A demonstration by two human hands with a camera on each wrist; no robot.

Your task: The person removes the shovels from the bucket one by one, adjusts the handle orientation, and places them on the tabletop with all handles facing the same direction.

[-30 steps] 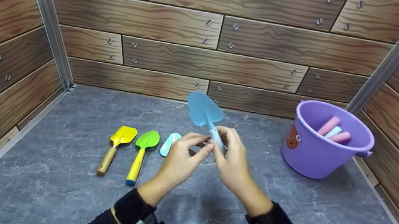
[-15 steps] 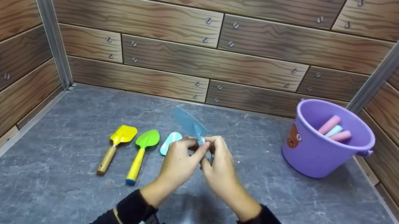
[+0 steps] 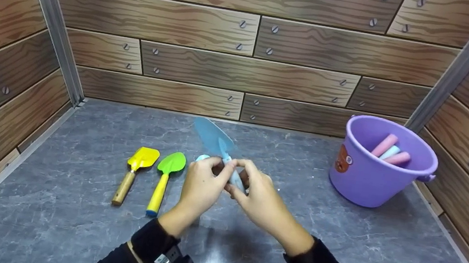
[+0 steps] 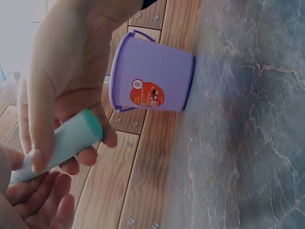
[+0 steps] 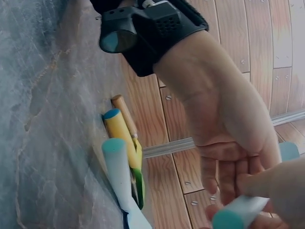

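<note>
In the head view, a toy trowel [image 3: 212, 137] with a translucent blue blade is held above the table, blade pointing up and left. The left hand [image 3: 204, 186] pinches it near the neck between thumb and fingers. The right hand [image 3: 259, 194] has thumb and fingers on the pale handle [image 4: 76, 140], whose teal end cap shows in the left wrist view. A second light blue trowel [image 5: 118, 167] lies on the table, mostly hidden behind the left hand in the head view. Left of it lie a green trowel [image 3: 172, 163] with a yellow handle and a yellow shovel [image 3: 144, 157] with a wooden handle.
A purple bucket [image 3: 365, 186] stands at the right, with pink and light blue sticks [image 3: 385, 145] showing inside. Wood-patterned walls [image 3: 206, 68] enclose the back and sides of the grey marbled table [image 3: 72, 236].
Both hands have shifted slightly left with the trowel, and its blade has tipped from near upright toward the left. The left hand now covers most of the second light blue trowel.
</note>
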